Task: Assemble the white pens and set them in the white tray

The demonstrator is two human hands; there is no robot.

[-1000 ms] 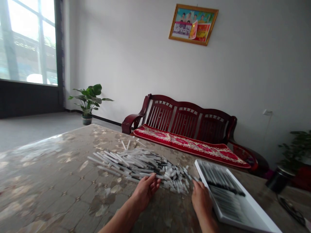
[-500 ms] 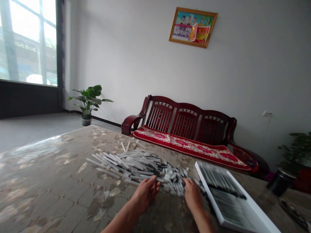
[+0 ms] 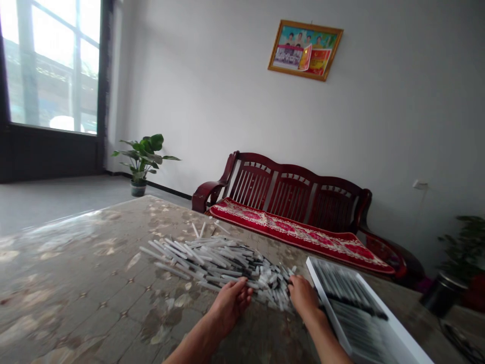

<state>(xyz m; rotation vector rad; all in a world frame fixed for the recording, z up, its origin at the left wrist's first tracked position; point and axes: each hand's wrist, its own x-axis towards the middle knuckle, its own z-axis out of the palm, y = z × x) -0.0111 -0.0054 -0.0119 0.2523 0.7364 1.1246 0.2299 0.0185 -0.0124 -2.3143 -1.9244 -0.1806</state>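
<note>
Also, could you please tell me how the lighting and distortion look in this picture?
In the head view, the window is overexposed, the table shows glare along its left side, and the wooden bench looks tilted from lens distortion.

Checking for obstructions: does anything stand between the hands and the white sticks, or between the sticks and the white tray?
Nothing blocks the hands: the left hand and right hand are at the edge of the heap of white sticks. Toward the white tray, only the right hand lies in the gap.

Left forearm point(image 3: 191, 346) and right forearm point(image 3: 326, 338) bare, slim, tapering to the wrists. Left hand point(image 3: 229, 306) and right hand point(image 3: 303, 296) ungloved, with slender fingers; nails too small to make out.
</note>
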